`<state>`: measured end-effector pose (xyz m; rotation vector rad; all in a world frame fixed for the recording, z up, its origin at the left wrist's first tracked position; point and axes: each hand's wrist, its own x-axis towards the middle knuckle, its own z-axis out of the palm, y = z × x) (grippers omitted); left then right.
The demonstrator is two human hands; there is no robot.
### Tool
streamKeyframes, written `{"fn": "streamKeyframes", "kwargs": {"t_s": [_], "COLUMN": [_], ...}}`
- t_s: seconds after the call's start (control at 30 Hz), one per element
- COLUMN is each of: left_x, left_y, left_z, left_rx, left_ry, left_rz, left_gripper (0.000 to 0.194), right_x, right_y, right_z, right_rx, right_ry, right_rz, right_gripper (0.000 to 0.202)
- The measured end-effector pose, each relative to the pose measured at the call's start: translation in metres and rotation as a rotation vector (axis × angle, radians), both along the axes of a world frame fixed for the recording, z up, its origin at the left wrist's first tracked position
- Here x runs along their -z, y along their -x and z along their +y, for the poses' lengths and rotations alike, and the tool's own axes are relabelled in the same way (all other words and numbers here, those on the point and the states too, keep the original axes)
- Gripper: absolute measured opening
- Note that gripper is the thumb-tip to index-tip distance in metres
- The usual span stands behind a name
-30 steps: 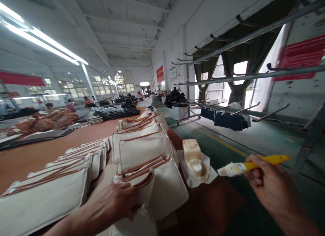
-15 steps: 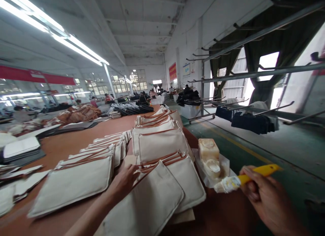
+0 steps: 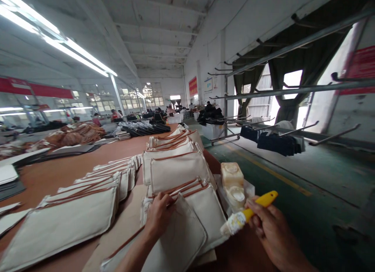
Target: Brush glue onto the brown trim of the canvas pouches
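My left hand (image 3: 159, 213) is closed on the top edge of a cream fabric panel (image 3: 184, 233) with brown trim, lying at the front of overlapping panels. My right hand (image 3: 268, 221) grips a yellow-handled brush (image 3: 260, 203), its bristles coated in white paste and pointing left, over the panels' right edge. Just beyond the brush, a stained plastic container (image 3: 232, 175) with white paste in its opening rests on a pale sheet (image 3: 249, 189). Left of my left hand lies another row of cream panels (image 3: 79, 213).
The brown table (image 3: 117, 149) stretches away, bearing brown material (image 3: 79, 135) and black pieces (image 3: 146, 127). A metal rack (image 3: 263, 93) with dark bundles (image 3: 278, 143) stands right, beyond the green floor (image 3: 258, 168). People sit far back.
The view has turned slightly right. My left hand has moved onto the front panel's top edge. My right hand has brought the brush left and nearer the panels, away from the container.
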<state>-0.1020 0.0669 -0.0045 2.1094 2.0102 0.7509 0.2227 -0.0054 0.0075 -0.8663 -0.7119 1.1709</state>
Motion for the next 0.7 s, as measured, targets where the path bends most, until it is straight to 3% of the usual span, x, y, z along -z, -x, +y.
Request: {"fn": "streamKeyframes", "kwargs": {"t_s": [0.13, 0.3, 0.47, 0.7], "left_x": [-0.008, -0.028, -0.042, -0.045], "left_y": [-0.018, -0.041, -0.058, -0.070], "left_z": [-0.023, -0.053, -0.073, -0.083], "left_rx": [0.155, 0.359, 0.402, 0.387], "left_ry": [0.072, 0.243, 0.273, 0.281], "left_rz": [-0.120, -0.406, -0.440, -0.424], "left_gripper": [0.012, 0.022, 0.021, 0.017], "right_x": [-0.005, -0.016, -0.027, -0.032], "right_y": [0.013, 0.037, 0.053, 0.038], "right_z": [0.015, 0.023, 0.025, 0.025], "right_rx": [-0.058, -0.146, -0.132, 0.070], "right_ry": [-0.093, -0.222, -0.327, -0.319], "right_rz": [-0.089, -0.268, -0.473, -0.530], "right_gripper": [0.036, 0.033, 0.035, 0.035]}}
